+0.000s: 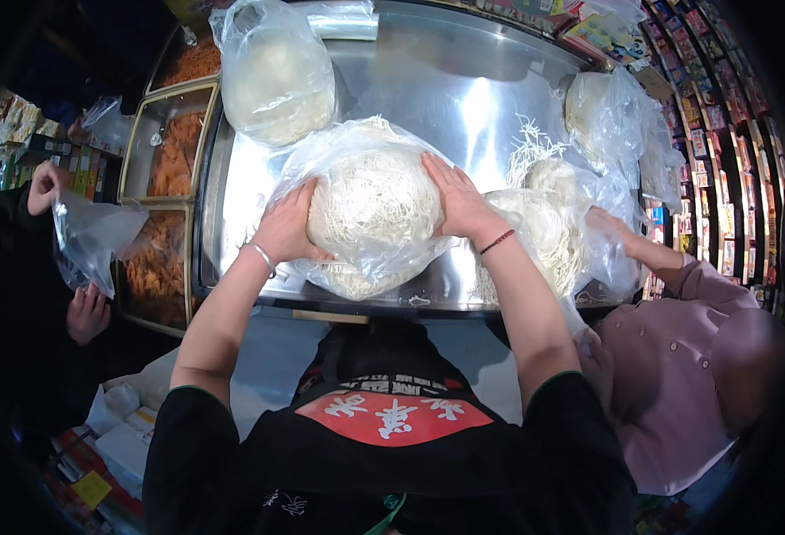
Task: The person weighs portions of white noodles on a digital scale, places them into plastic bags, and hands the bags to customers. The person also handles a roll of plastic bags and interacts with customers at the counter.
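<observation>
A large clear plastic bag of thin white noodles [379, 204] rests near the front edge of the steel counter. My left hand [290, 224] presses on its left side, and my right hand [457, 200] lies against its right side, so the bag is held between both palms. Parts of the fingertips are hidden by the plastic. Behind it to the left stands another filled plastic bag [279, 87]. To the right, an open bag of noodles [553, 234] lies close to my right forearm, with loose noodles [529, 150] behind it.
Framed bins of orange-brown food [178, 150] line the counter's left side. A person in black at the left holds a clear bag [91, 234]. A person in a pink shirt [673, 341] at the right reaches to the noodle bags. More bags [610, 114] stand at the back right.
</observation>
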The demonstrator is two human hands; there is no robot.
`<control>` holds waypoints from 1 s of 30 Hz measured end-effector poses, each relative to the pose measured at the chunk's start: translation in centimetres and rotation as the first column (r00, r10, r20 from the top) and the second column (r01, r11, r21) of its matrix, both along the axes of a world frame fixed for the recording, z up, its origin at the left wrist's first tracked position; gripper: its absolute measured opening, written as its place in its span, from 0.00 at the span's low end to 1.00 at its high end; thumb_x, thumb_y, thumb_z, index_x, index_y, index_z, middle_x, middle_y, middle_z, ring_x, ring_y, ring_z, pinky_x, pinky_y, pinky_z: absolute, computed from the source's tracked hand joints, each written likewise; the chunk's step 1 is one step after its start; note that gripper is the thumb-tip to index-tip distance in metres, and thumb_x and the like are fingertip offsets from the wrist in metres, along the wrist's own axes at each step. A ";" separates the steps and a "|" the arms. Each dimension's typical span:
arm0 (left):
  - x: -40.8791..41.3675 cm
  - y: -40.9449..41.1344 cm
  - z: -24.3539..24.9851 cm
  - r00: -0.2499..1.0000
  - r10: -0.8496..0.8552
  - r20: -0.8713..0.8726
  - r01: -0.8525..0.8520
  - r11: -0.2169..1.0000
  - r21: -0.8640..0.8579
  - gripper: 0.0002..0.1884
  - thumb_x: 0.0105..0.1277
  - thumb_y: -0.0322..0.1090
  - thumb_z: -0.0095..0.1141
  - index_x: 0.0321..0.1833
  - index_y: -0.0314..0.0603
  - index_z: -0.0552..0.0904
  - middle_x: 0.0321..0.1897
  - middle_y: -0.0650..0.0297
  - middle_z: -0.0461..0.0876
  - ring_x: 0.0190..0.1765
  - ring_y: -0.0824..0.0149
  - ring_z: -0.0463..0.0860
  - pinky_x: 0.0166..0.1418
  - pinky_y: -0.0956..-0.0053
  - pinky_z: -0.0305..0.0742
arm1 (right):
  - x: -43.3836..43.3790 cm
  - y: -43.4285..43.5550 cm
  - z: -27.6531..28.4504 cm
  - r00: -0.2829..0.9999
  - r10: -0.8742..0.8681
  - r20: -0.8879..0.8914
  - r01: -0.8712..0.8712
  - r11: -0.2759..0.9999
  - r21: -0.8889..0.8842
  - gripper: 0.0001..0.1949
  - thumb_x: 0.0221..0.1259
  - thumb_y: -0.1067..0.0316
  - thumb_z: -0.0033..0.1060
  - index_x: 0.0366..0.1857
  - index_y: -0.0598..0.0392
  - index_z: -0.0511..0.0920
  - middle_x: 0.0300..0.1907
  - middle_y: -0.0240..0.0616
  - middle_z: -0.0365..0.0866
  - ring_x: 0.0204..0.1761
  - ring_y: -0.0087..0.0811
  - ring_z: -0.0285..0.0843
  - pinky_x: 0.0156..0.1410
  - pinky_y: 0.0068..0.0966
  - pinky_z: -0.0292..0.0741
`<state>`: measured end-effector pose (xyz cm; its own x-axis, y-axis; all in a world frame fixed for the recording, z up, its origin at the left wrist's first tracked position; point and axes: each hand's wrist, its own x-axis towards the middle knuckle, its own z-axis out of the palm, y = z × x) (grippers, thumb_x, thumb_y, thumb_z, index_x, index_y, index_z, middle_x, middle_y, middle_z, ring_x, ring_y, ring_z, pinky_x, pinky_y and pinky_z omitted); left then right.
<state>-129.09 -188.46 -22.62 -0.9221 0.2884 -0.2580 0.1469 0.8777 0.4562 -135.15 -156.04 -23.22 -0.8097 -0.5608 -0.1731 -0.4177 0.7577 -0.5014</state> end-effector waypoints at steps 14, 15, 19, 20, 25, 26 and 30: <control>-1.3 1.6 -2.1 0.997 -0.046 -0.054 0.070 0.775 0.628 0.43 0.54 0.37 0.74 0.72 0.39 0.66 0.70 0.55 0.70 0.72 0.58 0.68 0.77 0.65 0.60 | 0.1 -4.4 0.3 0.986 0.018 0.168 0.090 0.788 -0.609 0.42 0.46 0.64 0.79 0.68 0.61 0.66 0.63 0.44 0.74 0.66 0.38 0.71 0.72 0.33 0.67; -0.6 1.5 -1.0 0.999 0.002 -0.052 0.033 0.754 0.656 0.42 0.54 0.36 0.74 0.72 0.39 0.66 0.70 0.55 0.70 0.72 0.60 0.68 0.77 0.66 0.61 | 0.6 -4.5 1.1 0.980 0.022 0.196 0.124 0.706 -0.698 0.39 0.46 0.63 0.78 0.66 0.60 0.68 0.62 0.45 0.76 0.66 0.40 0.72 0.72 0.35 0.67; 0.2 0.4 6.0 0.998 0.050 -0.027 -0.012 0.655 0.756 0.43 0.51 0.33 0.76 0.70 0.36 0.67 0.65 0.56 0.75 0.64 0.63 0.76 0.71 0.68 0.70 | 1.3 -5.4 7.5 0.997 -0.062 0.042 0.075 0.807 -0.586 0.34 0.48 0.63 0.78 0.62 0.59 0.73 0.61 0.44 0.78 0.64 0.37 0.75 0.69 0.32 0.69; 0.2 0.7 8.2 0.995 0.100 -0.006 -0.058 0.620 0.783 0.41 0.51 0.32 0.75 0.69 0.35 0.68 0.63 0.57 0.77 0.63 0.65 0.77 0.69 0.69 0.72 | 1.3 -5.4 9.0 0.998 -0.061 0.018 0.058 0.763 -0.644 0.33 0.48 0.63 0.77 0.61 0.59 0.74 0.60 0.44 0.79 0.63 0.36 0.76 0.68 0.32 0.70; -1.7 0.5 15.4 0.941 0.155 -0.302 0.125 0.670 0.732 0.34 0.49 0.29 0.76 0.60 0.33 0.75 0.51 0.60 0.84 0.52 0.69 0.83 0.59 0.71 0.79 | 0.2 -5.1 16.5 0.955 -0.072 -0.289 -0.178 0.639 -0.748 0.28 0.52 0.63 0.75 0.57 0.60 0.77 0.53 0.41 0.84 0.55 0.34 0.82 0.62 0.30 0.75; -2.0 0.3 17.0 0.947 0.161 -0.279 0.118 0.631 0.766 0.33 0.48 0.29 0.77 0.58 0.33 0.76 0.51 0.60 0.85 0.51 0.69 0.84 0.58 0.71 0.79 | -0.1 -5.0 17.9 0.941 -0.066 -0.331 -0.217 0.632 -0.744 0.26 0.54 0.62 0.74 0.56 0.60 0.77 0.52 0.41 0.85 0.53 0.33 0.83 0.61 0.30 0.76; -4.0 -0.9 20.2 0.840 0.092 -0.534 0.451 0.427 0.784 0.24 0.66 0.36 0.64 0.62 0.32 0.77 0.52 0.54 0.84 0.50 0.63 0.86 0.52 0.69 0.84 | -2.5 -2.4 24.6 0.909 -0.063 -0.411 -0.268 0.669 -0.693 0.37 0.58 0.58 0.70 0.67 0.64 0.61 0.63 0.47 0.73 0.64 0.32 0.70 0.70 0.29 0.65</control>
